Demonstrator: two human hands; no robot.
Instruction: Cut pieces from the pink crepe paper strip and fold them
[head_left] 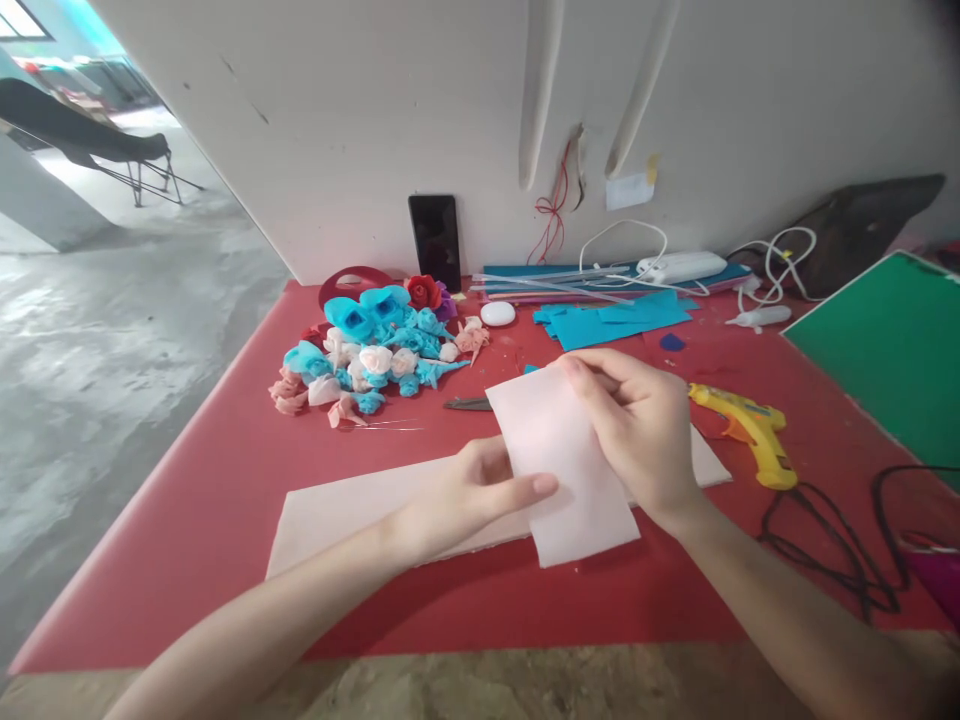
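Both my hands hold a small pale pink foam sheet (559, 460) above the red table cover (187, 500). My left hand (472, 495) pinches its left edge, thumb on top. My right hand (637, 430) grips its upper right part with curled fingers. Under the hands lies a larger pale pink sheet (352, 505), flat on the cover. Scissors (466, 404) lie just beyond the held sheet.
A pile of blue, white and pink foam flowers (367, 355) sits at the back left. Blue sheets (611, 320), a phone (435, 240) against the wall, a yellow glue gun (746, 430) with black cord (825, 540) and a green board (892, 350) stand right.
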